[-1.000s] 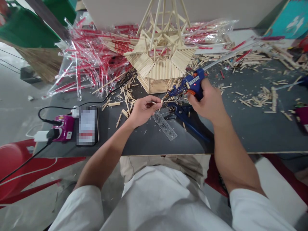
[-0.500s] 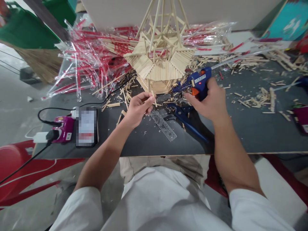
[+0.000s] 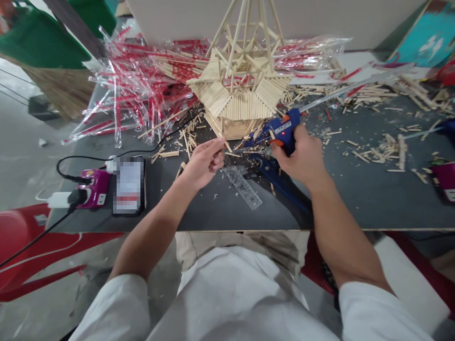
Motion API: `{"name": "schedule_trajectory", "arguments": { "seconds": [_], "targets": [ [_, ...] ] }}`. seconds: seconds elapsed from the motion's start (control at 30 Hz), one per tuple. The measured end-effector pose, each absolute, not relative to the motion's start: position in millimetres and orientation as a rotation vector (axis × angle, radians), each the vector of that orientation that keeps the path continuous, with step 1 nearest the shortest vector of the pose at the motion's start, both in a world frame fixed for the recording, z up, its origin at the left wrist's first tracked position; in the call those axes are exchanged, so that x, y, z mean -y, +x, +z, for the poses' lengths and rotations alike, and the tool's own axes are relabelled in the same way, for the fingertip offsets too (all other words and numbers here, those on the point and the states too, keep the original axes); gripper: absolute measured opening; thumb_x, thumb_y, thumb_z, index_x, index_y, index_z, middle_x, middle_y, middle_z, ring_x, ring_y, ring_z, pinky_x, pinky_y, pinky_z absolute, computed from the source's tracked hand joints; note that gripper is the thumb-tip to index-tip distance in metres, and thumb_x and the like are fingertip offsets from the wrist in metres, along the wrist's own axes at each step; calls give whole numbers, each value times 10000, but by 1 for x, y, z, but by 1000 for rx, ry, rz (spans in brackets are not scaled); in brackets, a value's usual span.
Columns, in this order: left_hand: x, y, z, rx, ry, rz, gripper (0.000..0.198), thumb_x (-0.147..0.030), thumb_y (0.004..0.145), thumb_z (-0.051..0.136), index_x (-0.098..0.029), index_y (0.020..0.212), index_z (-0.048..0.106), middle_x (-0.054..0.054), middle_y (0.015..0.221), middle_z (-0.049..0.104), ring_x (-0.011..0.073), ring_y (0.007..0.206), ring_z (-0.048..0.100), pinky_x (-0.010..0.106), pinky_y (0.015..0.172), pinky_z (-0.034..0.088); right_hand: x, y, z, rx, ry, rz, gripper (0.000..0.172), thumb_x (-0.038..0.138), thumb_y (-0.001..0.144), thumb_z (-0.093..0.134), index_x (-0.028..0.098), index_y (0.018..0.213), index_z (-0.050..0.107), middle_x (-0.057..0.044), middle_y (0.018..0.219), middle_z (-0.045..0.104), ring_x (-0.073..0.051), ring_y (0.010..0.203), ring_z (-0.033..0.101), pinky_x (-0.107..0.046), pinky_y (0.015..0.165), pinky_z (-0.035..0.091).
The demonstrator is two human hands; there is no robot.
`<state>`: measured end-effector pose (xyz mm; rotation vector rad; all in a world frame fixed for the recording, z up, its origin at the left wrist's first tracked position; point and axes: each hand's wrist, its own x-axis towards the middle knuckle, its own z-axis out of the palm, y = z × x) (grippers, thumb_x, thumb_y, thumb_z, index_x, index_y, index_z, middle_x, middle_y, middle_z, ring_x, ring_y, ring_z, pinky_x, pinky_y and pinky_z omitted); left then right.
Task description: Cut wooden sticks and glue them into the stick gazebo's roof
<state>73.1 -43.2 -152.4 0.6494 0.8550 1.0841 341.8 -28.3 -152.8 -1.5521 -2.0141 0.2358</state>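
Just past the clear ruler (image 3: 242, 187) near the front edge of the worktop (image 3: 355, 199), the left hand (image 3: 202, 163) pinches a short stick (image 3: 228, 146), and the right hand (image 3: 302, 158) is clamped on the blue glue gun (image 3: 281, 130), nozzle at the stick's tip. Hot glue could reach those close fingertips (image 3: 219, 146), or the gun might nudge the stick model (image 3: 241, 102) right behind.

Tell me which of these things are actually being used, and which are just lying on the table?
In use: short stick pinched in the left hand; blue glue gun gripped in the right hand; stick model just behind.
Lying about: blue cutters, clear ruler, phone, purple device, wrapped stick packets, loose offcuts.
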Motion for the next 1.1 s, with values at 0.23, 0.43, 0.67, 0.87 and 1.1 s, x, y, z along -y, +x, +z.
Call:
{"name": "schedule_trajectory", "arguments": {
  "seconds": [0.23,0.43,0.67,0.87,1.1],
  "targets": [
    [42,71,-154,-836,681,1101,268,-356,863,825,-151,823,657,-40,736,484,9,512,357,159,406,299,27,343,-155,2028,-1559,233,361,523,889,622,259,1129,566,-19,625,579,-238,516,558,-405,587,464],
    [43,70,-156,-838,687,1089,255,-352,878,813,-150,833,664,-53,700,433,15,517,368,158,415,307,27,343,-156,2045,-1560,268,370,545,901,602,255,1126,554,-30,643,585,-262,555,584,-420,605,475],
    [43,71,-153,-853,685,1093,255,-352,879,809,-156,831,653,-35,753,508,15,522,371,172,414,301,26,346,-159,2053,-1538,231,402,597,921,573,255,1130,556,-41,667,582,-262,577,591,-425,620,482],
    [43,71,-154,-845,681,1097,274,-349,876,825,-151,818,644,-38,754,492,8,518,368,161,409,294,27,345,-155,2076,-1562,245,391,530,912,610,242,1173,566,-42,671,590,-278,620,613,-437,662,485],
    [46,73,-155,-846,751,1124,281,-374,858,841,-152,866,668,-37,766,494,4,505,371,156,398,282,30,350,-144,1904,-1535,187,488,632,926,589,249,1228,582,-99,930,709,-282,778,663,-428,723,532]
  ]
}}
